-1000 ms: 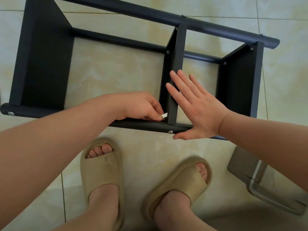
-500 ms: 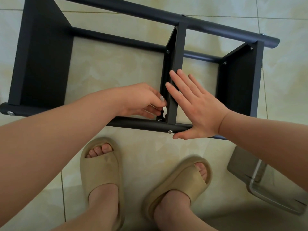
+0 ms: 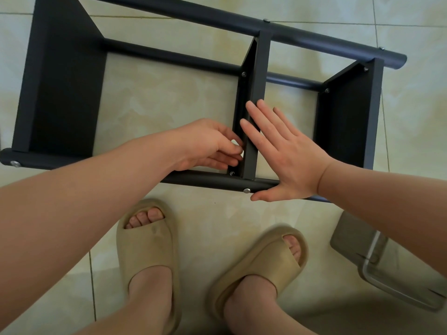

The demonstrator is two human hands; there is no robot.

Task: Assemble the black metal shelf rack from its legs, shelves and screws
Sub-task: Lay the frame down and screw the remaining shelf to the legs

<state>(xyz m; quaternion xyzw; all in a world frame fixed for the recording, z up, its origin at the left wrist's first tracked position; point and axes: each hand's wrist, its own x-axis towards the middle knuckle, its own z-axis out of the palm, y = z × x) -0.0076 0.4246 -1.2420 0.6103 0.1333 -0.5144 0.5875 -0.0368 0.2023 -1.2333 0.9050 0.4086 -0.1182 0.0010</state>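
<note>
Rack (image 3: 60, 93) lies on its side on the floor (image 3: 169, 97). Right hand (image 3: 285, 160), flat and spread, braces the middle shelf (image 3: 256, 76); left hand (image 3: 208, 146) pinches a white piece (image 3: 235, 143) beside it. Likely fastening the shelf's near end; next, bring the piece squarely onto the screw (image 3: 231, 173)

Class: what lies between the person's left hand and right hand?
The rack's middle shelf, seen edge-on in the head view. The left hand pinches a white piece beside it; the right hand lies flat against it.

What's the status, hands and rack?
Left hand pinches small white piece beside middle shelf. Right hand flat against that shelf and near leg. Rack lying on its side, nothing blocking.
</note>
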